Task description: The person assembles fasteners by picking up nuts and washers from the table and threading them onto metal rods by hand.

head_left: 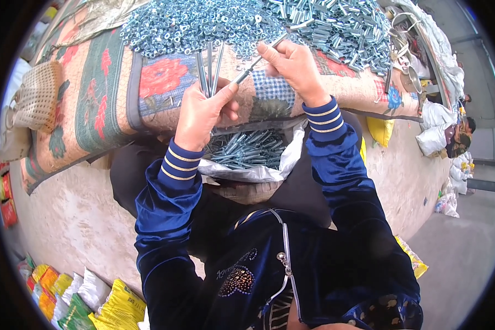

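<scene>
Flowered cloth (115, 93) ahead; left grip (201, 113) clasps rods (210, 66), right grip (292, 69) pinches one; jacket (341, 264) lettered.

There are two hands, one left hand (201, 113) and one right hand (294, 69). At least three upright rods (209, 66) and one slanting bolt (242, 75) show, with two heaps: one of nuts (192, 25), one of metal tubes (341, 33). One open white sack (294, 151) holds uncountably many bolts (247, 149).

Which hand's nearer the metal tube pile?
Right. The right hand is by the near left edge of the metal tube pile; the left hand is farther left and lower in the picture.
</scene>
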